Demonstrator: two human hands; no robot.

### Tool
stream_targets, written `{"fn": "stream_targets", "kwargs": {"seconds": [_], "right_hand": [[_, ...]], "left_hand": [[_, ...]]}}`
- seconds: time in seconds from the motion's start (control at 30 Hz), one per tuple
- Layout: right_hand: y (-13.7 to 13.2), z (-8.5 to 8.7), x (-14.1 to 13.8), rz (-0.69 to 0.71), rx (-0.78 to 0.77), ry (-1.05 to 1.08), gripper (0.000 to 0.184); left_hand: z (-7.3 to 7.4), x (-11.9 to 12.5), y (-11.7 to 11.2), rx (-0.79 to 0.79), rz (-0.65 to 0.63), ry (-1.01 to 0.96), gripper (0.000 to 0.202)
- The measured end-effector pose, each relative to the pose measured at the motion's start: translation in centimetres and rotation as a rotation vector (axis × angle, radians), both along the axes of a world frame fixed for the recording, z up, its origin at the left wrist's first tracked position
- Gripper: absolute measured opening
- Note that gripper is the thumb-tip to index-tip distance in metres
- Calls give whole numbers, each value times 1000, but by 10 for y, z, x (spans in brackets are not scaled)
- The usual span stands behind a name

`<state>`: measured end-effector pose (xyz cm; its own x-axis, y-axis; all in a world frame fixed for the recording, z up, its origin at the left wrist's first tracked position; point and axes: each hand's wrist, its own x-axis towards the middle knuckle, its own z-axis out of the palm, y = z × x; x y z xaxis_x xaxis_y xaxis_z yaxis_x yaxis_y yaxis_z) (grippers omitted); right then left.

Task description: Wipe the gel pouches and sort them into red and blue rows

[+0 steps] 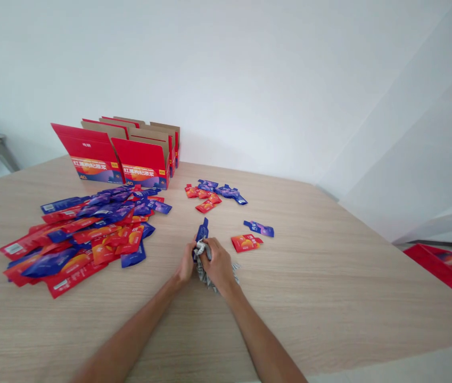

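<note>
My left hand (186, 264) pinches the lower end of a blue sachet (202, 232) that lies on the wooden table (329, 276). My right hand (218, 266) is closed round a crumpled grey-and-white cloth (206, 276) pressed against the same sachet. A red sachet (245, 242) and another blue sachet (259, 228) lie just to the right of my hands.
A large heap of red and blue sachets (85, 239) covers the table's left side. A smaller cluster of sachets (213, 194) lies further back. Several open red cardboard boxes (125, 154) stand at the back left. A red box (449, 268) lies off the table's right edge.
</note>
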<state>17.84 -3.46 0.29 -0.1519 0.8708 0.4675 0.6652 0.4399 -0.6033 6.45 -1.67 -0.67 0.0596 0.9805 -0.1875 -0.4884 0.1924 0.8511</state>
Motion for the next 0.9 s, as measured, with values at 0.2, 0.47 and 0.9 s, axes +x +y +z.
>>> {"fn": "stream_targets", "kwargs": {"seconds": [0.2,0.47,0.9], "right_hand": [[22,-1,37,-166,99,154,17],[22,7,40,-220,161,238,15],[13,7,30,9,100,92,15]], "left_hand": [[-6,21,-15,68,-119,-148,31],[-10,-4,9,-61,-44,-331,41],[0,-24,26,-112,-24,-499,54]]}}
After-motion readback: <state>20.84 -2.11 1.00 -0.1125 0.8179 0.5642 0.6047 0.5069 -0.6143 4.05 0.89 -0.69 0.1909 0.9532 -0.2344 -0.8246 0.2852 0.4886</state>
